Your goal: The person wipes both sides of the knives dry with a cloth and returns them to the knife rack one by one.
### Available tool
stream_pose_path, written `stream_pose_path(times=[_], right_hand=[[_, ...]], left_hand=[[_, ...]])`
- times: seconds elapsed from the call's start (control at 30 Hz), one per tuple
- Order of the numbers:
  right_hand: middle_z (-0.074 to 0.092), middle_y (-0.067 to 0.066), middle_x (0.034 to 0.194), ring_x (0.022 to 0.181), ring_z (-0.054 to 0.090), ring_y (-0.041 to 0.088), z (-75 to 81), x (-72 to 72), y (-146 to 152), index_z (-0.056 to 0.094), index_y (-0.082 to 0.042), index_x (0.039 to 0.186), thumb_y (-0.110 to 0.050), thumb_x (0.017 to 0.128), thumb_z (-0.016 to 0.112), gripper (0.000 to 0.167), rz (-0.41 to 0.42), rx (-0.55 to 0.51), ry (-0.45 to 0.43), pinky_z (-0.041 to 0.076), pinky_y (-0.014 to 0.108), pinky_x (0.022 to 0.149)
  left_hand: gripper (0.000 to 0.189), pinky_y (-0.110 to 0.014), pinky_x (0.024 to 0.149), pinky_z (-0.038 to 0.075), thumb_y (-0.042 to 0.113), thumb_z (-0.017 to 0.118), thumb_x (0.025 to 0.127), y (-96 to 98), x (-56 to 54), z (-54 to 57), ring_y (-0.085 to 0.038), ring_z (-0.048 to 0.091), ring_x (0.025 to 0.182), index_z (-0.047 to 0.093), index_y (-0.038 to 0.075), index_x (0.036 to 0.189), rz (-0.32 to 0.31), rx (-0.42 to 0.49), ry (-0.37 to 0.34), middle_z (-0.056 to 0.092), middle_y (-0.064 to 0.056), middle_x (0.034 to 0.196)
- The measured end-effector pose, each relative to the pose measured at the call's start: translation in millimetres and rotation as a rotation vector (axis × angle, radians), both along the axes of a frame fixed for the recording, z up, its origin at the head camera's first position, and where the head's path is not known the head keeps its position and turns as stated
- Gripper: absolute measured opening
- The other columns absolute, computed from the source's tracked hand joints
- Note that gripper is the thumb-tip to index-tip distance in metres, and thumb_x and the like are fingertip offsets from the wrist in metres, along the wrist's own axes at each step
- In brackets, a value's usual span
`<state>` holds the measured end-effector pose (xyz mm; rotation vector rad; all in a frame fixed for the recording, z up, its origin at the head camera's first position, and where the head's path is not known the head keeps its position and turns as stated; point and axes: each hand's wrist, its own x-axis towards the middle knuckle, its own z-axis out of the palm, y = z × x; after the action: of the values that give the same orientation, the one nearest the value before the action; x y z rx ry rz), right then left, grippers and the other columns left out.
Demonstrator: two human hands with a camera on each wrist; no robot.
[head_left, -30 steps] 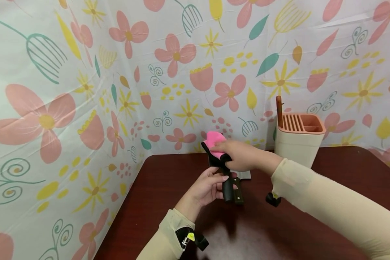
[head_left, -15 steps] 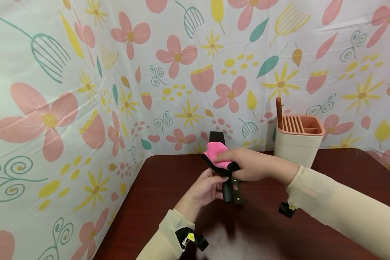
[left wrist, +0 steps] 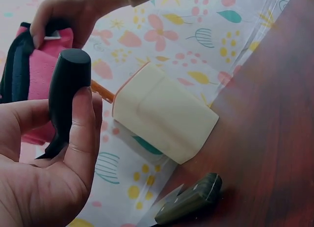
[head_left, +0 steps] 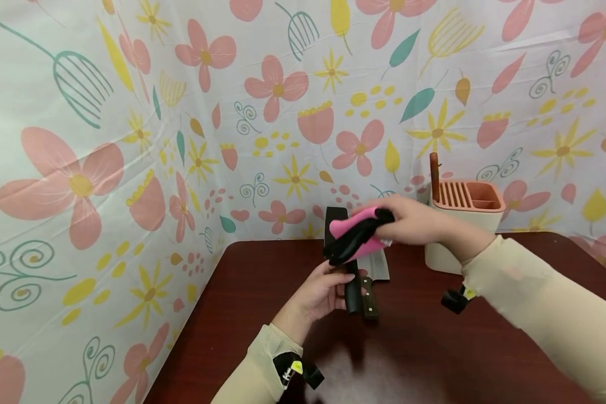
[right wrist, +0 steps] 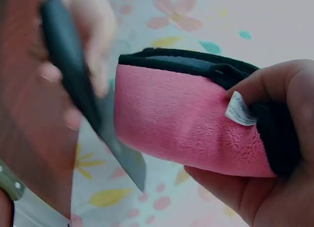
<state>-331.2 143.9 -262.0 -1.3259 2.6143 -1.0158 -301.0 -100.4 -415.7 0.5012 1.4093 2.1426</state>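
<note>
In the head view my left hand (head_left: 323,292) grips the black handle of a knife (head_left: 353,296), its dark, broad blade pointing up and away. My right hand (head_left: 406,219) pinches a folded pink cloth with black edging (head_left: 350,225), which overlaps the lower blade in this view. The right wrist view has the cloth (right wrist: 167,114) folded over, a small white label near my thumb, and the knife blade (right wrist: 125,158) beside it. Right of the held knife, a cleaver (head_left: 370,306) with a riveted dark handle lies on the table, part of its blade hidden behind the cloth.
A cream knife holder (head_left: 441,258) with an orange slotted top stands at the back right of the dark red-brown table (head_left: 262,269). One brown handle (head_left: 435,177) sticks up from it. A flower-patterned curtain (head_left: 283,140) hangs behind and along the left.
The cloth first slid down the blade toward the handle, then moved right and turned so its black edging faces forward, exposing the upper blade. My left hand has kept its grip on the knife.
</note>
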Motion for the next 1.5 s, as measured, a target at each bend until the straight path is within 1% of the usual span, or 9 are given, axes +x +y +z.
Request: stream_pose_path(times=[0.13, 0.23, 0.43, 0.67, 0.8, 0.9, 1.03, 1.3, 1.5], right_hand=[[0.062, 0.003, 0.072, 0.053, 0.05, 0.014, 11.6, -20.6, 8.5, 0.064, -0.014, 0.138, -0.009, 0.096, 0.064, 0.043, -0.186, -0.097, -0.021, 0.045, 0.03, 0.055], [0.064, 0.009, 0.075, 0.052, 0.047, 0.017, 11.4, -38.9, 5.6, 0.062, -0.014, 0.14, -0.01, 0.094, 0.062, 0.046, -0.345, -0.14, 0.026, 0.042, 0.031, 0.053], [0.07, 0.02, 0.104, 0.067, 0.054, 0.027, -12.7, -70.9, -17.6, 0.055, -0.011, 0.147, -0.011, 0.09, 0.058, 0.057, -0.533, -0.099, 0.198, 0.042, 0.035, 0.059], [0.067, 0.022, 0.131, 0.079, 0.058, 0.03, -52.7, -80.1, -49.9, 0.05, -0.005, 0.151, -0.01, 0.088, 0.057, 0.063, -0.458, 0.054, 0.203, 0.047, 0.041, 0.072], [0.061, 0.019, 0.144, 0.101, 0.066, 0.032, -65.3, -76.8, -62.1, 0.047, -0.005, 0.153, -0.008, 0.087, 0.056, 0.067, -0.414, 0.102, 0.167, 0.054, 0.046, 0.086], [0.059, 0.017, 0.147, 0.125, 0.062, 0.033, -68.1, -72.8, -68.6, 0.049, -0.004, 0.152, -0.007, 0.086, 0.056, 0.066, -0.393, 0.114, 0.168, 0.052, 0.051, 0.103], [0.06, 0.016, 0.146, 0.133, 0.059, 0.035, -68.9, -66.1, -72.2, 0.052, -0.004, 0.149, -0.007, 0.086, 0.057, 0.063, -0.374, 0.136, 0.198, 0.049, 0.054, 0.11], [0.065, 0.011, 0.142, 0.126, 0.065, 0.032, -72.4, -43.6, -70.5, 0.056, -0.007, 0.146, -0.006, 0.088, 0.057, 0.058, -0.3, 0.147, 0.256, 0.053, 0.052, 0.104], [0.065, 0.009, 0.141, 0.129, 0.063, 0.031, -70.6, -24.0, -66.1, 0.059, -0.006, 0.144, -0.005, 0.091, 0.058, 0.053, -0.23, 0.175, 0.29, 0.052, 0.052, 0.106]], left_hand=[[0.057, -0.031, 0.064, 0.063, 0.006, 0.053, 0.104, 1.1, -1.2, -0.9, -0.017, 0.078, 0.091, 0.034, 0.014, 0.157, 0.021, -0.002, -0.019, 0.064, -0.018, 0.139], [0.056, -0.03, 0.062, 0.062, 0.006, 0.053, 0.104, 2.9, -0.1, -1.1, -0.017, 0.078, 0.092, 0.031, 0.009, 0.156, 0.018, -0.007, -0.027, 0.061, -0.021, 0.143], [0.051, -0.029, 0.06, 0.061, 0.006, 0.053, 0.102, 5.9, 3.4, 0.3, -0.017, 0.077, 0.09, 0.036, 0.007, 0.15, 0.007, -0.009, -0.008, 0.064, -0.019, 0.137], [0.049, -0.029, 0.06, 0.062, 0.005, 0.053, 0.102, 6.3, 4.0, 1.0, -0.016, 0.078, 0.089, 0.037, 0.01, 0.149, 0.001, -0.007, -0.011, 0.071, -0.006, 0.12], [0.049, -0.029, 0.06, 0.062, 0.005, 0.054, 0.102, 5.1, 3.6, 1.6, -0.016, 0.078, 0.089, 0.036, 0.009, 0.148, 0.015, -0.013, -0.008, 0.07, -0.006, 0.123], [0.048, -0.031, 0.06, 0.062, 0.005, 0.054, 0.102, 4.1, 2.9, 1.6, -0.017, 0.078, 0.089, 0.037, 0.01, 0.146, 0.026, -0.019, -0.013, 0.069, -0.008, 0.126], [0.047, -0.032, 0.061, 0.063, 0.003, 0.053, 0.102, 3.1, 2.6, 1.7, -0.017, 0.078, 0.09, 0.037, 0.01, 0.146, 0.025, -0.021, -0.009, 0.069, -0.008, 0.126], [0.055, -0.032, 0.066, 0.064, 0.004, 0.049, 0.104, 1.2, 2.3, 1.8, -0.016, 0.077, 0.09, 0.036, 0.016, 0.156, 0.012, 0.001, -0.001, 0.063, -0.018, 0.136], [0.056, -0.032, 0.066, 0.064, 0.004, 0.048, 0.105, 0.2, 1.2, 2.2, -0.016, 0.077, 0.09, 0.037, 0.021, 0.158, -0.009, 0.013, 0.017, 0.068, -0.007, 0.123]])
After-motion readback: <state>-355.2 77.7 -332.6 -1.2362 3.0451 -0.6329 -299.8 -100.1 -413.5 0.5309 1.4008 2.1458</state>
